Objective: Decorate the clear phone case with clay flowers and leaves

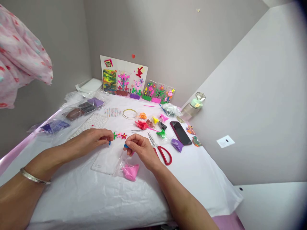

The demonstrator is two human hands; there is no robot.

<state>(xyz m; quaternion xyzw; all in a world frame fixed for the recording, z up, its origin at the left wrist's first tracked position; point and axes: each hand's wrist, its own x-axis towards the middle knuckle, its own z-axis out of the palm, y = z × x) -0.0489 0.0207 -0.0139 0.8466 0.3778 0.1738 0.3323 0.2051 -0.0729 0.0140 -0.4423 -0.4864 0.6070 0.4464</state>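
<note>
A small bit of blue clay (109, 143) is at the fingertips of my left hand (102, 138), whose fingers are pressed together. My right hand (139, 146) pinches a larger blue clay piece (126, 146) between thumb and fingers. Under and between the hands lies a clear phone case (105, 161), flat on the white-covered table (100, 198). At its top edge sit small clay flowers, a green one (114, 135), a pink one (119, 135) and a red one (124, 136). A bag of pink clay (130, 172) rests beside the case, below my right hand.
Red-handled scissors (164, 155), a phone (181, 133) and several coloured clay bags, including a purple one (177, 145), lie to the right. More bagged clay (54, 126) is at the left. Decorated cases (123, 83) stand at the back; a bottle (193, 107) stands back right.
</note>
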